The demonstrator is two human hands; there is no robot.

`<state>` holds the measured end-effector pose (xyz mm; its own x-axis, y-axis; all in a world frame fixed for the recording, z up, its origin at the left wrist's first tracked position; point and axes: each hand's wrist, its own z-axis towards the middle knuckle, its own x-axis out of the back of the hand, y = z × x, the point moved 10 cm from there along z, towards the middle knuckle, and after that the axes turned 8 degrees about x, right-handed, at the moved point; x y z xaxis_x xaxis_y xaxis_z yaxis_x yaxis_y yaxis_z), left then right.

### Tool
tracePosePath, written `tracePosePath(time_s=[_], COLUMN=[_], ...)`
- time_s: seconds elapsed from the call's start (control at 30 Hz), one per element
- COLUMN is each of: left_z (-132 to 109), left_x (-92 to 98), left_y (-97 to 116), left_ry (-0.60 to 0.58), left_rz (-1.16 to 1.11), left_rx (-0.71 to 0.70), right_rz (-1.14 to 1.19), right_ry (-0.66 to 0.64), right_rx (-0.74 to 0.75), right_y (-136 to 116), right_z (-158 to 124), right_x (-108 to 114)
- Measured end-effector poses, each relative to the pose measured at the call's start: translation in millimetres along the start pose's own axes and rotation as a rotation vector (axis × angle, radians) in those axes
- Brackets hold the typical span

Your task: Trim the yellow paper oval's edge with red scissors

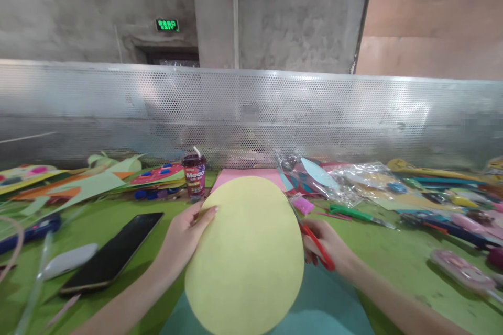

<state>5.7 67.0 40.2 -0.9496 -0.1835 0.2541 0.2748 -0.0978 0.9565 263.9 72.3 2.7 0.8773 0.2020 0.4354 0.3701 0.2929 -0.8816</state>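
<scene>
A large pale yellow paper oval point(245, 256) is held up in front of me. My left hand point(192, 225) pinches its left edge, with the thumb on the near face and the fingers behind. My right hand point(324, 243) is closed around the handles of red-handled scissors point(322, 254) at the oval's right edge. The scissor blades lie along that edge, partly hidden by the paper. Below the oval, a teal sheet point(330, 303) rests on the green table.
A dark phone point(118, 251) and a white case point(70, 260) lie at left. A purple drink cup point(194, 175) stands behind. Green-handled scissors point(356, 213) lie at right, near clear plastic wrapping point(353, 178). A perforated metal panel point(314, 115) closes the back.
</scene>
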Motion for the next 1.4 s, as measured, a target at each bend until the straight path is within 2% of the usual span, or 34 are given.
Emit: tracePosePath(time_s=[0.37, 0.7, 1.4], left_z=[1, 2, -1], left_x=[0.8, 6.6, 10.6], left_y=[1, 3, 11], left_ry=[0.012, 0.069, 0.104], left_rz=[0.027, 0.094, 0.115], left_rx=[-0.005, -0.033, -0.075], right_rz=[-0.033, -0.052, -0.052], right_ry=[0.012, 0.045, 0.027], right_rx=[-0.044, -0.066, -0.049], right_y=[7, 9, 10], right_z=[1, -1, 0], right_x=[2, 6, 7])
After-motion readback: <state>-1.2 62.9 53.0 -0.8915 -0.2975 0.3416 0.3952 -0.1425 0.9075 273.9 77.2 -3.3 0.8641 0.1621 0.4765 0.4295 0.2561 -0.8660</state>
